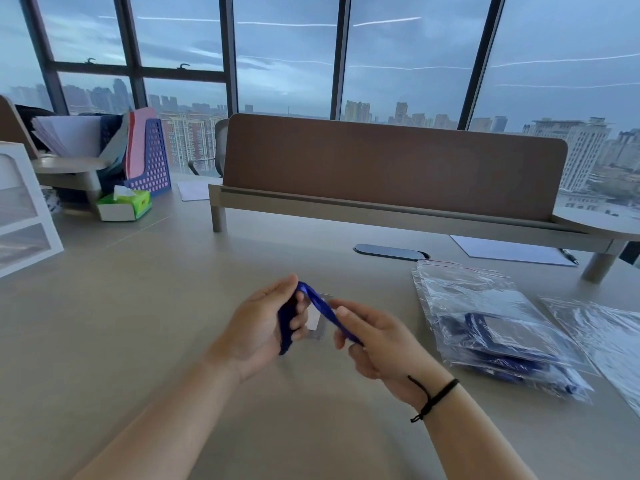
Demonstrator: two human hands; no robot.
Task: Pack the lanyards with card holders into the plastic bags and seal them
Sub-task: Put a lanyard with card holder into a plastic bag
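Left of the filled plastic bags [498, 337], above the bench [138, 323]: left hand [266, 323] grips bunched blue lanyard [320, 306], right hand [377, 337] pinches its other end, clear card holder [317, 322] partly hidden behind the left hand's fingers, empty plastic bag [602, 337] right of the filled ones

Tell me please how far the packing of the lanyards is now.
Done: a pile of filled bags lies at the right. In hand: the left hand and right hand hold one blue lanyard, its card holder behind. Left: bagging and sealing it; an empty bag waits.
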